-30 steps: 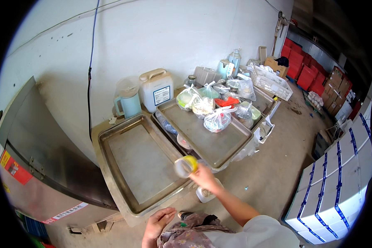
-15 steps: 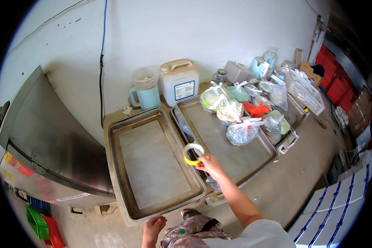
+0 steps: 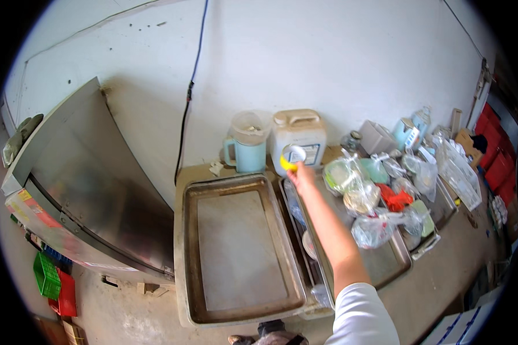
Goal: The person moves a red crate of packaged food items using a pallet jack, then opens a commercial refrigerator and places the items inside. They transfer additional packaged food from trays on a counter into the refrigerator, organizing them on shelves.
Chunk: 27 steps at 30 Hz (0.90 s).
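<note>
Pinching a ring-shaped tape roll (image 3: 286,165) by its yellow rim, fingers (image 3: 294,173) closed on it, the right hand (image 3: 302,176) is hovering before a plastic jug (image 3: 308,134). Leftward, a raised-rim metal tray (image 3: 236,247) is offering flat open room; rightward, crinkled bags (image 3: 361,196) are crowding.

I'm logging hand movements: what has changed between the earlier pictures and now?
The right hand has carried the yellow tape roll toward the wall; it now overlaps the white jug in view. The left hand has left the picture. The roll stays held; the trays and plastic bags lie as before.
</note>
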Available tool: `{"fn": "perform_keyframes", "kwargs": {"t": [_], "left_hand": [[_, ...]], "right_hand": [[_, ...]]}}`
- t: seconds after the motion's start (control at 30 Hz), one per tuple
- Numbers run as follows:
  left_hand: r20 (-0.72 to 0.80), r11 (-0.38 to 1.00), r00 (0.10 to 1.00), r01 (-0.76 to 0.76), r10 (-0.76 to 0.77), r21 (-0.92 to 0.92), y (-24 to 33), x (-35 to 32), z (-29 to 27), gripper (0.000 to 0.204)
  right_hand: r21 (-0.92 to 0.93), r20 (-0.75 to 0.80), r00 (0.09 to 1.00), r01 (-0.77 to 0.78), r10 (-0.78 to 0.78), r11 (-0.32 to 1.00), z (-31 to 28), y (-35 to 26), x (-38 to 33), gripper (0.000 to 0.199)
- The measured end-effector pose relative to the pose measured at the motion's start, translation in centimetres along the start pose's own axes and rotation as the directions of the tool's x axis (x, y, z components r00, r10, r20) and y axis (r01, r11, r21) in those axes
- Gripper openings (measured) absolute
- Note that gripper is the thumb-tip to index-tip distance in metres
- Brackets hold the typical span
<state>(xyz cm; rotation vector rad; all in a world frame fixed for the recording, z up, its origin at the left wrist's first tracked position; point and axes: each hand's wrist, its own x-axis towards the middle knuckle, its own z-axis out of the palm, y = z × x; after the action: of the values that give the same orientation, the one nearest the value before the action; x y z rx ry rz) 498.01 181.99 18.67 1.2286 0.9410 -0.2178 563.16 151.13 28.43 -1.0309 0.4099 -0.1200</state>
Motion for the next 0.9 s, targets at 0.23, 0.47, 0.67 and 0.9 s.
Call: {"fn": "perform_keyframes", "kwargs": {"t": [0.23,0.47,0.67,0.9], "left_hand": [[-0.005,0.970,0.984,0.179,-0.180,0.163,-6.4,-0.9,-3.9,0.020],[-0.075,0.993,0.993,0.092,-0.086,0.078,-6.3,1.1,-3.3,0.023],[-0.140,0.956,0.990,0.045,-0.005,0.289,-1.8,3.4,-6.8,0.028],[-0.251,0.994,0.966,-0.026,0.053,0.109,-3.8,1.8,-14.7,0.029]], "right_hand": [[0.072,0.177,0.971,0.150,-0.160,0.986,6.9,-8.1,9.6,0.038],[-0.507,0.318,0.928,0.341,-0.196,0.792,8.1,0.3,1.7,0.037],[-0.574,0.595,0.803,0.443,-0.020,0.688,9.6,3.2,-8.0,0.031],[-0.517,0.788,0.600,0.523,0.138,0.678,17.8,8.6,-24.3,0.021]]}}
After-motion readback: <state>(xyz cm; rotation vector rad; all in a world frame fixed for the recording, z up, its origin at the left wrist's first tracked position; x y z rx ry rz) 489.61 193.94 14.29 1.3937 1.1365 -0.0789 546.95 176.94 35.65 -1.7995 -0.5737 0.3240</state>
